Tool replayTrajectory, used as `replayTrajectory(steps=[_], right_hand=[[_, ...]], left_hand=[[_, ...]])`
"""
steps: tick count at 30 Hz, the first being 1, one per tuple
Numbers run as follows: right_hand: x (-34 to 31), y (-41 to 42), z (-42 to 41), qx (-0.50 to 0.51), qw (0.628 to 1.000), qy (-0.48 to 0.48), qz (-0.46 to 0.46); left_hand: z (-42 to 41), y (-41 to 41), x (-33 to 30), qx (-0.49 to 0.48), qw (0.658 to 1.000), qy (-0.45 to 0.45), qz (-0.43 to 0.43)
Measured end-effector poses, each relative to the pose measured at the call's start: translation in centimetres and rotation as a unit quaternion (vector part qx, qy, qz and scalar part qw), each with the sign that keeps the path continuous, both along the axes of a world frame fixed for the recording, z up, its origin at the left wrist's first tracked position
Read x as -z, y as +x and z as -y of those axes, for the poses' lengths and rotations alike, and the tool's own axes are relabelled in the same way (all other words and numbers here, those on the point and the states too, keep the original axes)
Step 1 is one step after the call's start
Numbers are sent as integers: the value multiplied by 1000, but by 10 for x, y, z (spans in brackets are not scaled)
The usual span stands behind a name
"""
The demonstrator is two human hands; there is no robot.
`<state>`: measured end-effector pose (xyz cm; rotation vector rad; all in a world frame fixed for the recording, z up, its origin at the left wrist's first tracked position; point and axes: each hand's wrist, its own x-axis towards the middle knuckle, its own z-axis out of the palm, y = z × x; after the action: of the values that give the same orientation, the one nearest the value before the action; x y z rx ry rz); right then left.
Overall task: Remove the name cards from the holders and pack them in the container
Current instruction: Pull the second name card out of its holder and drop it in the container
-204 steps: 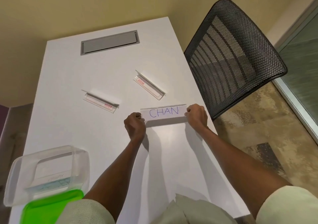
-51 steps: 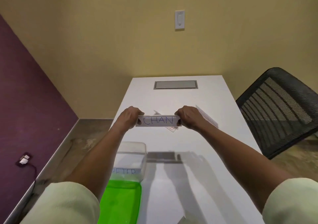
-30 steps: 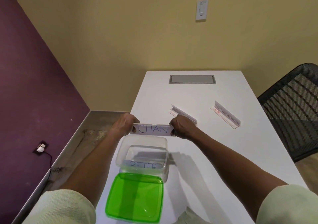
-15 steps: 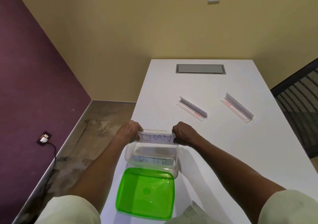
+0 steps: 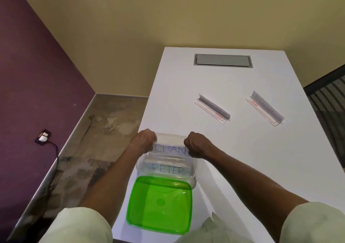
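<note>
Both hands, left hand and right hand, pinch the CHAN card over the container. A PETER card lies inside it. Beyond it, two holders wait.

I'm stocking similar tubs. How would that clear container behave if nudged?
The clear container looks thin-walled and holds only the PETER card, so it is probably light and slides easily on the smooth white table. Its low, wide shape makes tipping unlikely.
</note>
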<state>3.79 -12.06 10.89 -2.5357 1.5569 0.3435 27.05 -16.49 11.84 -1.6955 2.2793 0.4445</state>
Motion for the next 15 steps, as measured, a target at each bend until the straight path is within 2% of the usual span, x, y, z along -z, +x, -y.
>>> replayTrajectory(steps=[6,9,15], right_hand=[[14,7,2,-55,998,-6,-18],[17,8,5,-91,995,-31,4],[42,15,8,-86,995,-38,14]], left_hand=[[0,-4,14,50,997,-28,42],[0,-6,19,70,995,-39,67],[-2,-8,35,81,992,-48,83]])
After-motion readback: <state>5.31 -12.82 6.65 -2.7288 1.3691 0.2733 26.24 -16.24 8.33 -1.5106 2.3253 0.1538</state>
